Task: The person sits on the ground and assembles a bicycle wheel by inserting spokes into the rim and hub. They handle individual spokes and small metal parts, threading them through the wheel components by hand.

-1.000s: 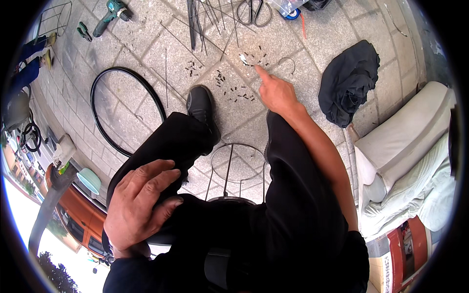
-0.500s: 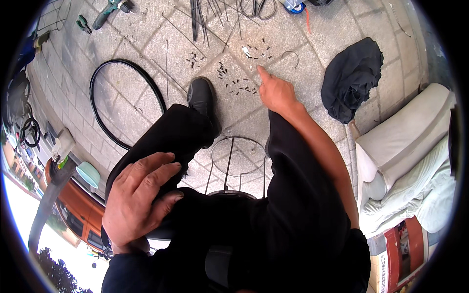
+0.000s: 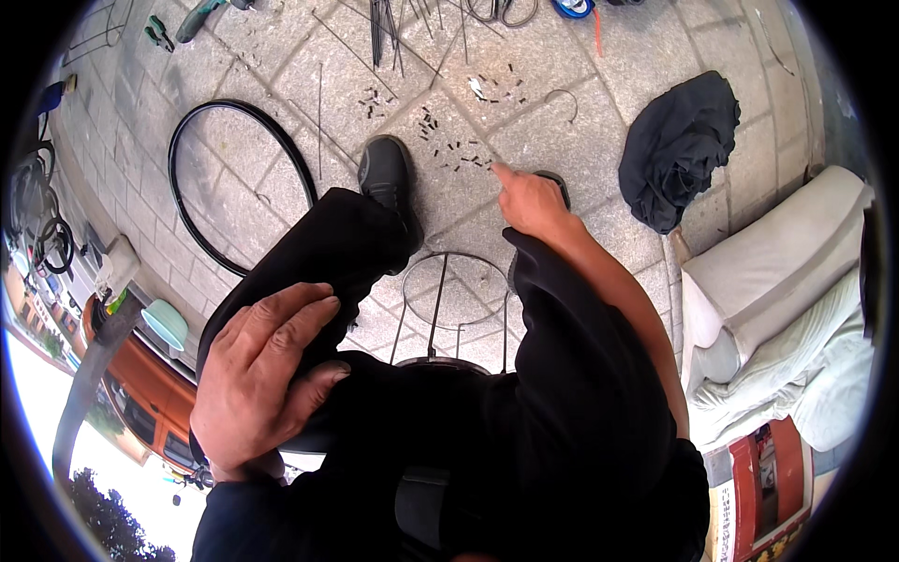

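My right hand point(image 3: 532, 201) reaches down over the paving, index finger stretched out and the other fingers curled and partly hidden. Its fingertip is at the near edge of a scatter of small dark rod-shaped pieces point(image 3: 453, 144); whether it touches one I cannot tell. More such pieces point(image 3: 376, 101) lie in loose groups farther off, some around a small white scrap point(image 3: 477, 89). Over my left thigh, my left hand point(image 3: 257, 379) is palm down, open, with fingers loosely bent and nothing in it.
A black bicycle rim or tyre point(image 3: 302, 164) lies left of my shoe point(image 3: 386, 173). Thin metal rods point(image 3: 377, 37), scissors-like handles point(image 3: 501, 9), a blue tape measure point(image 3: 573, 7), a drill point(image 3: 197, 21) and pliers point(image 3: 159, 36) lie farther off. Black cloth point(image 3: 679, 150) and a pale sofa point(image 3: 777, 248) are on the right.
My right hand has drawn back toward me, from beside the farther pieces to the nearer ones. My right shoe now shows beside it. My left hand has hardly moved.
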The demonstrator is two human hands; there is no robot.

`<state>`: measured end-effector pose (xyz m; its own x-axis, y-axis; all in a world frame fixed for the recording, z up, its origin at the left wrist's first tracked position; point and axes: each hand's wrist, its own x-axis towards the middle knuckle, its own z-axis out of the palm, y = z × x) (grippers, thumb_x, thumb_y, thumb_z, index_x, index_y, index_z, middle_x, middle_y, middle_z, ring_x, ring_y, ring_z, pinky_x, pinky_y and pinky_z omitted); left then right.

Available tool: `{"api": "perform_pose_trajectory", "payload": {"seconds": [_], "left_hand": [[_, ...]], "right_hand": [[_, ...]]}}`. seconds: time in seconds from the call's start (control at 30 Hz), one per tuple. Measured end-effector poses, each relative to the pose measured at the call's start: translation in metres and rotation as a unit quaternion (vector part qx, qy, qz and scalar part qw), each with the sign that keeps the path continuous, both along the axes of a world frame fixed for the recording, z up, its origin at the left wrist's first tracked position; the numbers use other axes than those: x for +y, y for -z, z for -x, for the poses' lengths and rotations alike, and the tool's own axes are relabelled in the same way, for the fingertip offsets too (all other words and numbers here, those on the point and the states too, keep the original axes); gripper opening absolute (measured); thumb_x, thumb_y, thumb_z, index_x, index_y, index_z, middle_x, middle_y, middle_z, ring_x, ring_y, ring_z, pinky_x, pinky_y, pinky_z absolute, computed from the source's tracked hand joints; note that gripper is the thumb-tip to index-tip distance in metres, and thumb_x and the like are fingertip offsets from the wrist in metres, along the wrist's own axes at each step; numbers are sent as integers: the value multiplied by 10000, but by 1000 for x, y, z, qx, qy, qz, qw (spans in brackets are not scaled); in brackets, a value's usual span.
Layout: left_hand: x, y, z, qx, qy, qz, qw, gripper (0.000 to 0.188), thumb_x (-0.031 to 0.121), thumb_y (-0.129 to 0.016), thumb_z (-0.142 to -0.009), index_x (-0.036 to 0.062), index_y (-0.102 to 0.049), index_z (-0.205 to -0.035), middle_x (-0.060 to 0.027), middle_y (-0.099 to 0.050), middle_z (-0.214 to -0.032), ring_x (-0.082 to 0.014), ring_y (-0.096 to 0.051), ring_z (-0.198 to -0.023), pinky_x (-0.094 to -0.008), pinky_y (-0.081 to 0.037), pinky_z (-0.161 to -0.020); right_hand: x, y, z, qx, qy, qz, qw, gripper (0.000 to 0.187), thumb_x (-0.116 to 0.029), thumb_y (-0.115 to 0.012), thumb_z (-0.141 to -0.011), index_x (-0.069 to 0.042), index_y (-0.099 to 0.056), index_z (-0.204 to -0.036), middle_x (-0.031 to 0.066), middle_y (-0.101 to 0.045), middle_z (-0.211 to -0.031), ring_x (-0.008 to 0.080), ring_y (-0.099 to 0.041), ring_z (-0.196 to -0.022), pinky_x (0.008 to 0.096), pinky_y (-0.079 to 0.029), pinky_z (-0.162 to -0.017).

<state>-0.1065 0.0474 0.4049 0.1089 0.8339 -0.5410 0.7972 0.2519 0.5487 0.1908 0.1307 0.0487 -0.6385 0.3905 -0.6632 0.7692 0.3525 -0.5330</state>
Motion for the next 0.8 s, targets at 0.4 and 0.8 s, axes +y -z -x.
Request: {"api": "perform_pose_trajectory", "payload": {"seconds": [0.4,0.8], "left_hand": [[-3,0,1,-4,-2,2,1000,525,238,-824,-852,-15,-676,-1288,-184,-682,-1301,-370,-701,-1124,-441,-568,-942],[-4,1,4,-6,-1,0,1000,537,249,-826,-850,-15,-673,-1292,-184,-682,-1301,-369,-699,-1128,-440,-567,-936]], "right_hand": [[-4,-4,15,-13,-57,27,998,575,-176,-591,-972,-109,-509,-1537,252,-722,-1169,427,-708,-1095,544,-551,-952],[-3,-11,30,-19,-101,33,994,584,-173,-555,-983,-119,-479,-1560,245,-726,-1160,428,-719,-1056,543,-559,-932]]}}
